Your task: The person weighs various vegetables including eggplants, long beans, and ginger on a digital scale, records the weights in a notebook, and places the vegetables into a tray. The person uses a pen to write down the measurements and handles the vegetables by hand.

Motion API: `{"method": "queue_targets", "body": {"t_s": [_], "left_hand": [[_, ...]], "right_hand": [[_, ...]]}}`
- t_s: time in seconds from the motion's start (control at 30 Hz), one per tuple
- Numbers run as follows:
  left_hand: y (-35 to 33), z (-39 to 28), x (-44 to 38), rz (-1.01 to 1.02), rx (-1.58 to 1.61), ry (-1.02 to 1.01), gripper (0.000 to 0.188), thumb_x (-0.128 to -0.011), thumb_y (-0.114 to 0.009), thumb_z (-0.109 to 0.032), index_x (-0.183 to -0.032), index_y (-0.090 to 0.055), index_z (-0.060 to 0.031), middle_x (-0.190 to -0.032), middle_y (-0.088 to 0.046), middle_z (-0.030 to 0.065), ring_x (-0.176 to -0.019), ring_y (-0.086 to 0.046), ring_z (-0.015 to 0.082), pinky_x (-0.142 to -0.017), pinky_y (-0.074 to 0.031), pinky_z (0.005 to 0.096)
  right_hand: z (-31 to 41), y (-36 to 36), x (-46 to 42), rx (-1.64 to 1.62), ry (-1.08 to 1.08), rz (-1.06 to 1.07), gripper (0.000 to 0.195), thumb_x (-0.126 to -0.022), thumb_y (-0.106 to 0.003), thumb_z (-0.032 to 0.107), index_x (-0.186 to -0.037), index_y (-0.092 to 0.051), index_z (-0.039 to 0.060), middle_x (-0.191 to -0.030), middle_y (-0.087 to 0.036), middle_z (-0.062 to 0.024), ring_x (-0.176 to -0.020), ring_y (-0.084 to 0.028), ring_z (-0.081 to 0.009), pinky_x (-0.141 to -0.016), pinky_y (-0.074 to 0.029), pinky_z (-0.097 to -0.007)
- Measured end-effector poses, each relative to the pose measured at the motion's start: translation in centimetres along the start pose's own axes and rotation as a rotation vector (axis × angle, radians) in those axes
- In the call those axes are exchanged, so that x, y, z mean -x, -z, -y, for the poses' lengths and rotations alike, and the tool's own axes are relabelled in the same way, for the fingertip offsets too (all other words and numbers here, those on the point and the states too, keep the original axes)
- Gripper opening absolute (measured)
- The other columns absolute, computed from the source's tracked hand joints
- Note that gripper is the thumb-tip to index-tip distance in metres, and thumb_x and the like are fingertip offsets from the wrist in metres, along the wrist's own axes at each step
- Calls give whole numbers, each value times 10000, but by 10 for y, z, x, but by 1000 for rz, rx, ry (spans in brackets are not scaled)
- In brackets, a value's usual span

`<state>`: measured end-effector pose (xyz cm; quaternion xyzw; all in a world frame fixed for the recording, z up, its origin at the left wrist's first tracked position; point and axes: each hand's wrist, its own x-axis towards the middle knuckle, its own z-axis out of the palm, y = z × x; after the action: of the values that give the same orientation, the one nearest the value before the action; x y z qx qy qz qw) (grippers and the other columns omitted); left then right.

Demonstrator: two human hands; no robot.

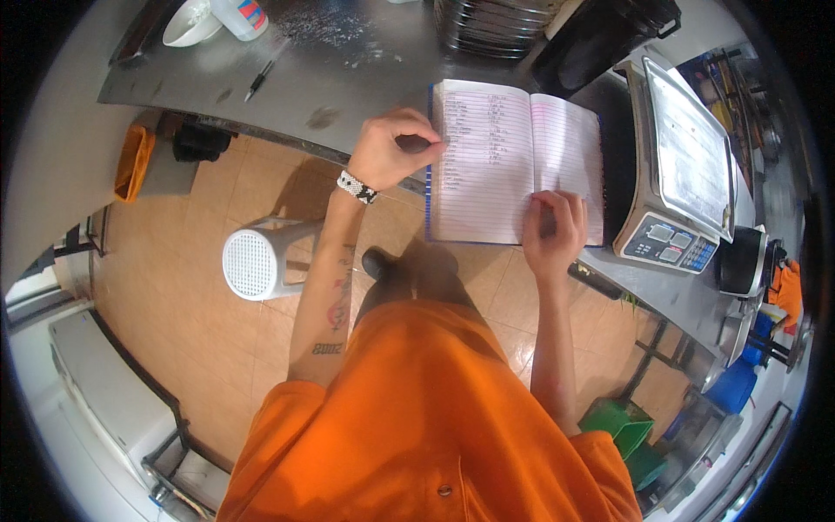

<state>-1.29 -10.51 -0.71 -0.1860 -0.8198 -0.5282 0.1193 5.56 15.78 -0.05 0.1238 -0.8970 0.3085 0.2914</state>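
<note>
An open ruled notebook (pixel 483 209) with a blue cover lies before me at the steel table's front edge. Handwritten lines fill much of its left page; the right page (pixel 567 150) looks mostly blank. My left hand (pixel 394 147), with a black-and-white beaded bracelet (pixel 357 187) at the wrist, pinches the notebook's left edge between thumb and forefinger. Over the lower part of the right page, near the centre fold, sits my right hand (pixel 554 231) with curled fingers. Whether it grips anything is hidden by the fingers.
A weighing scale (pixel 678 163) stands right of the notebook. Behind are stacked dark trays (pixel 496 26) and a black container (pixel 600 46). A pen (pixel 259 79), a white bowl (pixel 189 26) and white powder (pixel 333 32) are on the steel table (pixel 293 117). A white stool (pixel 251 264) stands below.
</note>
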Motion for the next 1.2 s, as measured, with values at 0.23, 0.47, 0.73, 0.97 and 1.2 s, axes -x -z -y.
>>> {"method": "queue_targets", "body": {"t_s": [0.23, 0.47, 0.73, 0.97, 1.2], "left_hand": [[2, -3, 0, 42, -30, 27, 130, -719, -785, -60, -832, -724, -38, -880, -674, 68, -784, -646, 136, -667, -525, 248], [1, -7, 0, -2, -32, 27, 124, -678, -800, -76, -761, -717, -36, -794, -681, 62, -737, -653, 176, -658, -537, 280], [-1, -2, 0, 59, -76, 35, 120, -728, -782, -68, -834, -730, -48, -881, -679, 64, -782, -646, 138, -680, -530, 258], [-4, -3, -3, -12, -48, 29, 116, -676, -802, -95, -751, -724, -54, -796, -688, 70, -739, -654, 192, -685, -526, 304], [-14, -31, 56, -540, 14, -20, 74, -670, -678, -68, -735, -647, -49, -774, -631, 122, -788, -602, 281, -729, -477, 369]], "right_hand": [[0, 1, -1, 10, -5, -3, 101, -723, -650, 36, -817, -632, 68, -806, -572, -99, -761, -546, -296, -657, -441, -385], [1, 2, 0, 0, 3, 0, 96, -725, -649, 33, -814, -629, 64, -804, -568, -103, -755, -541, -300, -653, -442, -390], [-1, 5, -1, 9, -5, 15, 95, -726, -650, 38, -817, -629, 58, -804, -568, -106, -753, -541, -300, -655, -445, -390], [-6, 2, -2, 13, -7, 19, 119, -719, -657, 43, -835, -635, 47, -823, -570, -121, -763, -548, -306, -671, -452, -387], [-10, -3, 16, -74, -7, 40, 126, -785, -649, 45, -911, -657, 42, -890, -613, -130, -847, -591, -271, -739, -468, -366]]}}
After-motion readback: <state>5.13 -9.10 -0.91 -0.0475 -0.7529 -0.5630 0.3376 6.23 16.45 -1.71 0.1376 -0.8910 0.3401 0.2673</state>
